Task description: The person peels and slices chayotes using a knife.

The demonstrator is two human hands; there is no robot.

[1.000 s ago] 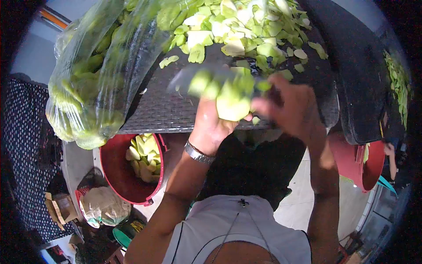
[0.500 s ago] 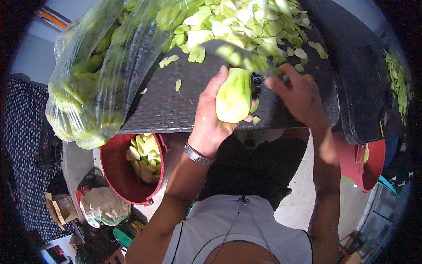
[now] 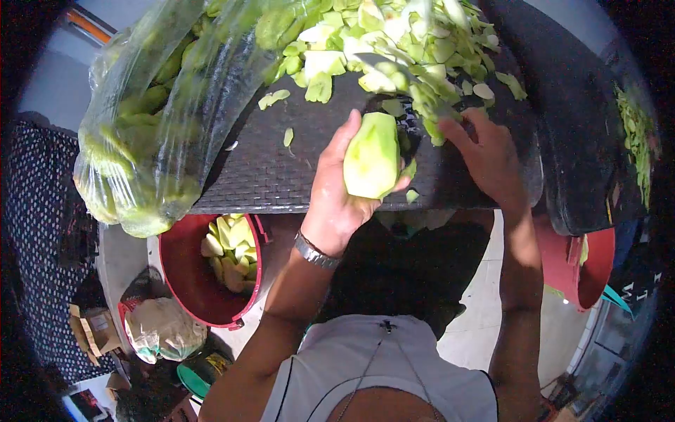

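In my left hand (image 3: 336,186) is a peeled, pale-green fruit (image 3: 371,156), upright above the table's near edge; my fingers wrap around it from behind and the left. Its exact kind is unclear. My right hand (image 3: 485,151), to the right of the fruit, is closed on a knife (image 3: 376,61) whose blade points up and left. Bits of peel cover part of the blade, and the handle is mostly hidden. The knife is apart from the fruit. A heap of green peelings (image 3: 429,53) lies just beyond the blade.
A clear plastic bag (image 3: 190,119) of unpeeled green fruit hangs over the left of the dark woven table (image 3: 246,176). Below it stands a red bucket (image 3: 186,281) holding peeled fruit (image 3: 232,253). Another red bucket (image 3: 598,267) is at right, beside a black chair (image 3: 576,141).
My right hand has moved slightly right and down with the knife, whose blade was blurred before. My left hand keeps the fruit in nearly the same place, turned slightly.
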